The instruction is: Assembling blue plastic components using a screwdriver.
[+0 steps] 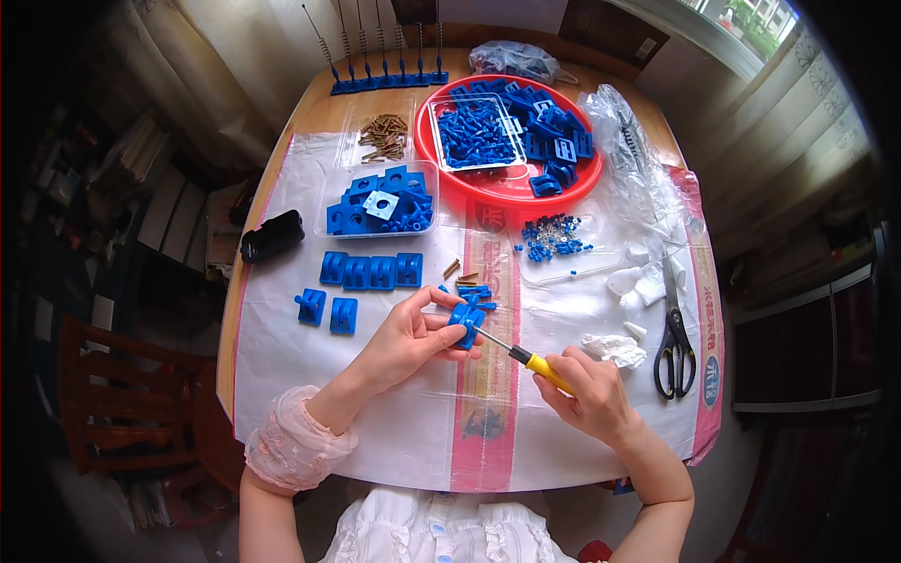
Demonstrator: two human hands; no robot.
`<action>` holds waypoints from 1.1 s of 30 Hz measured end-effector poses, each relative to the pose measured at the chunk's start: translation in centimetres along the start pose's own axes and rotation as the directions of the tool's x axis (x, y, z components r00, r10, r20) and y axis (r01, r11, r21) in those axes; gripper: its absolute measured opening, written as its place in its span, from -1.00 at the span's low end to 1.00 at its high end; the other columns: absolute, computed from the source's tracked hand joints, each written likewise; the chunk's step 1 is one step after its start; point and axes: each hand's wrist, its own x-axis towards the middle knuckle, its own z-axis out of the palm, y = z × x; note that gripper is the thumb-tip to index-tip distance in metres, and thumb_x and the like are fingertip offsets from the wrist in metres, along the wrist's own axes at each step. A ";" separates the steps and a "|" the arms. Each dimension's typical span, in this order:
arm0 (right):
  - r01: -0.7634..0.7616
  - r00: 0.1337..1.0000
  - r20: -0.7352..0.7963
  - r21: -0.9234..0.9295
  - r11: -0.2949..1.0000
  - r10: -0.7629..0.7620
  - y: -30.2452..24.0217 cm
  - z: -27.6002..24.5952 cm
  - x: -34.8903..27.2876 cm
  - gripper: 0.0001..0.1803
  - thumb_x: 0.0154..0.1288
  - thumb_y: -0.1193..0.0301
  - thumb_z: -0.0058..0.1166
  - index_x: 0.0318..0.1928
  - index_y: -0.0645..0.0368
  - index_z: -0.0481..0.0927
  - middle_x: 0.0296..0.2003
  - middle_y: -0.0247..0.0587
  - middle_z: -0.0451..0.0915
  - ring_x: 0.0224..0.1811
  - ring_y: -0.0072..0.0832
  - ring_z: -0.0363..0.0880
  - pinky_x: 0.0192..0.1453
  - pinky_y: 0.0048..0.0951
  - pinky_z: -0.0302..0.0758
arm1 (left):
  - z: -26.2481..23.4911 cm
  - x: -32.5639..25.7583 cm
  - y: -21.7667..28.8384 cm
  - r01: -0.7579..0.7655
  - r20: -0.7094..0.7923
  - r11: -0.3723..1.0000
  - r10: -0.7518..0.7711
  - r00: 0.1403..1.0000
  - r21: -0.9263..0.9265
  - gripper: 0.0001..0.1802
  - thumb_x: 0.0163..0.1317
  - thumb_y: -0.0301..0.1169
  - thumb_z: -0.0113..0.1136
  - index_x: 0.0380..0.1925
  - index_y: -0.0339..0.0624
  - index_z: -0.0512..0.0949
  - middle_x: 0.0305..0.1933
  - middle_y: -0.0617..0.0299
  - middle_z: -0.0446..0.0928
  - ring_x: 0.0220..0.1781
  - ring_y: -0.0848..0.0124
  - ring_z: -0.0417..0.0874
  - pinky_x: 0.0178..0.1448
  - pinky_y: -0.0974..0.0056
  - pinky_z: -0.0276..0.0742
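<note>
My left hand (413, 338) pinches a small blue plastic bracket (466, 325) between thumb and fingers, above the middle of the table. A yellow-handled screwdriver (544, 369) is gripped in my right hand (591, 396). Its shaft slants up to the left, and the tip meets the bracket's face; whether it sits in a screw is too small to tell. Just beyond the left fingers lie several blue plastic pins (481, 295) and a few brass-coloured screws (466, 279). Left of that hand, several blue brackets (371, 271) stand in a row, with two more (343, 316) nearer me.
Farther back are a clear box of blue plates (328, 220), loose brass screws (383, 136) and a red basin (432, 178) of blue parts. Small caps (554, 236) lie right of centre. Black scissors (674, 352) and crumpled tissue (615, 350) rest at right, a black case (272, 236) at left.
</note>
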 end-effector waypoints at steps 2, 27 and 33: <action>-0.020 1.000 0.003 0.025 0.999 0.020 0.0 -0.1 0.0 -0.78 0.21 0.52 0.35 -0.29 0.24 0.50 -0.49 -0.24 0.47 -0.68 -0.39 0.45 -0.67 -0.34 0.34 | -0.2 -0.1 -0.1 0.000 0.006 1.000 0.000 1.000 0.013 -0.70 0.47 -0.52 0.13 0.11 -0.24 0.32 -0.05 -0.16 0.69 -0.08 0.23 0.80 -0.02 0.37 0.78; -0.294 0.955 0.120 0.272 0.916 0.271 0.7 -0.8 0.5 -0.81 0.29 0.50 0.30 -0.23 0.27 0.52 -0.46 -0.05 0.63 -0.49 -0.23 0.66 -0.40 -0.34 0.49 | 0.4 0.3 -0.8 -0.107 -0.014 0.994 0.107 0.994 0.011 -0.68 0.46 -0.54 0.13 0.12 -0.20 0.29 -0.01 -0.15 0.68 -0.01 0.22 0.78 0.04 0.31 0.78; -0.530 0.828 0.284 0.681 0.505 0.484 2.5 -2.2 0.3 -0.80 0.47 0.53 0.07 -0.06 0.20 0.31 -0.47 -0.31 0.45 -0.47 -0.58 0.40 -0.37 -0.51 0.34 | 0.5 0.2 -1.3 -0.134 -0.041 0.990 0.135 0.990 0.042 -0.64 0.43 -0.60 0.13 0.13 -0.21 0.27 -0.01 -0.11 0.67 0.03 0.19 0.77 0.15 0.22 0.74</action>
